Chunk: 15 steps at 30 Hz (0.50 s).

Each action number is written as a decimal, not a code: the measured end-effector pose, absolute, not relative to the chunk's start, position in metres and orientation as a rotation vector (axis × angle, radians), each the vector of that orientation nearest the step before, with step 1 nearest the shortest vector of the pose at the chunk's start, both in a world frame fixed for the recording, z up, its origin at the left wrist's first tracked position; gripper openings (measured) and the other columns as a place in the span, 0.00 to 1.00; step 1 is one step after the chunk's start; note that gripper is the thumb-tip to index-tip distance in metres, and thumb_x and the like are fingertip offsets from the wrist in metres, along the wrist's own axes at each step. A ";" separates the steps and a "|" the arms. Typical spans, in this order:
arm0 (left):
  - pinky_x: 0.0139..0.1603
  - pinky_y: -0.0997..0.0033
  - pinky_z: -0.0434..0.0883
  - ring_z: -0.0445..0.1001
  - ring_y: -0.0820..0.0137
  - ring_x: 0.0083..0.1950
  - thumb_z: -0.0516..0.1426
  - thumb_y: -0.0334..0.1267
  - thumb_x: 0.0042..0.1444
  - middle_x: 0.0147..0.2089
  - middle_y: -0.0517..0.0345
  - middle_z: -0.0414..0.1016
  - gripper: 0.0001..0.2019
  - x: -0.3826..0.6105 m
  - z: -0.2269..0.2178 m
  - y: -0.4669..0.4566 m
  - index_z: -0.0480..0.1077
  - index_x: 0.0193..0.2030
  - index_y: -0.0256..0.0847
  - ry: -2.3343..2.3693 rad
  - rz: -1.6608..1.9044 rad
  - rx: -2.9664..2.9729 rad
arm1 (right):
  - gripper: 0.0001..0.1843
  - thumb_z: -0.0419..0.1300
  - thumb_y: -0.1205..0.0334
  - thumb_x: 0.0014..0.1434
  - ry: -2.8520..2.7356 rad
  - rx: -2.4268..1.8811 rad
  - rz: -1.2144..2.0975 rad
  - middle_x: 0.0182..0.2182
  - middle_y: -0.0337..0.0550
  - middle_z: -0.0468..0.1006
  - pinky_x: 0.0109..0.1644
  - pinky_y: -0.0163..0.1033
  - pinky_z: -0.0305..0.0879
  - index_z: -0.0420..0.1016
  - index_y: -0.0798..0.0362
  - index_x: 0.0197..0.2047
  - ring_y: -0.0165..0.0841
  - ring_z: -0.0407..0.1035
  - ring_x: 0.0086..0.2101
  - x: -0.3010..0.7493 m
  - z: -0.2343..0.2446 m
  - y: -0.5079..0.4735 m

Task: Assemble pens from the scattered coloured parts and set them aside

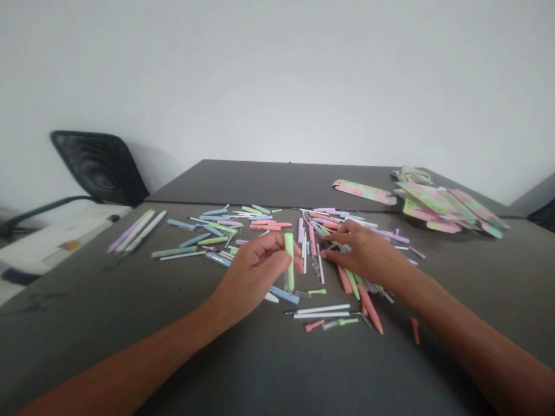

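**A:** What surface did we have?

**B:** We had a dark grey table (277, 370) against a plain white wall (277, 75). A black mesh chair back (99, 167) stood beyond the table's left edge.

**A:** Hand pose?

**B:** Our left hand (255, 271) was raised above the table, with its fingers (262, 248) closed round a pale green barrel (289, 260) held upright. Our right hand (359, 254) reached forward and low, fingers extended, its fingertips (332, 254) down among the pile of pastel pen parts (264, 227). We could not tell whether those fingertips gripped a piece.

**A:** What was around them?

**B:** The pastel pen parts lay scattered across the middle of the table, partly under our right hand. A blue barrel (284, 295) lay just below our left hand, and two white barrels (321, 312) lay between the hands, nearer us. Salmon barrels (368, 309) ran out from under our right hand. A small lilac, green and white group (134, 231) lay well apart on the left. Printed pink-and-green card sleeves (446, 208) were heaped at the far right, with a crumpled cloth (410, 174) behind them. Nothing blocked the view of either hand.
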<state>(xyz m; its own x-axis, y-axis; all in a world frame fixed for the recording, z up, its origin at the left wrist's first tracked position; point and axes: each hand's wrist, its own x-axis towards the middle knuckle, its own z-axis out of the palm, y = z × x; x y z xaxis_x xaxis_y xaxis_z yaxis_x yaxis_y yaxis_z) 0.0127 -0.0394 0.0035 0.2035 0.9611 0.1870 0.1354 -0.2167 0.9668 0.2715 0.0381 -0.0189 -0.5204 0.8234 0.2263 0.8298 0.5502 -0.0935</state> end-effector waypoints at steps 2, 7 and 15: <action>0.45 0.63 0.69 0.78 0.63 0.41 0.56 0.34 0.59 0.38 0.58 0.84 0.10 0.013 0.003 -0.039 0.79 0.32 0.43 1.071 1.130 1.567 | 0.17 0.65 0.49 0.69 -2.535 -1.402 -0.042 0.48 0.52 0.80 0.48 0.46 0.73 0.88 0.45 0.56 0.43 0.79 0.44 0.272 -0.018 0.038; 0.44 0.64 0.68 0.77 0.65 0.40 0.56 0.34 0.59 0.37 0.58 0.83 0.10 0.013 0.000 -0.037 0.79 0.33 0.42 1.079 1.124 1.580 | 0.17 0.65 0.47 0.70 -2.486 -1.431 -0.078 0.46 0.49 0.80 0.44 0.43 0.70 0.88 0.42 0.56 0.40 0.79 0.40 0.278 -0.012 0.039; 0.45 0.63 0.68 0.76 0.65 0.41 0.56 0.34 0.60 0.38 0.58 0.83 0.10 0.013 -0.003 -0.035 0.80 0.34 0.42 1.043 1.141 1.605 | 0.12 0.66 0.53 0.69 -2.409 -1.452 -0.118 0.39 0.45 0.79 0.38 0.41 0.66 0.90 0.41 0.50 0.38 0.77 0.35 0.288 -0.015 0.047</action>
<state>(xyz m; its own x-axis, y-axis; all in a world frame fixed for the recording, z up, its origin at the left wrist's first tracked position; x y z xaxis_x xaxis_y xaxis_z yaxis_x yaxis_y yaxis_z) 0.0126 -0.0347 -0.0035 0.2244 0.9484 0.2240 0.1379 -0.2585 0.9561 0.2884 0.0469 -0.0146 -0.4294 0.8459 0.3162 0.8727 0.4788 -0.0955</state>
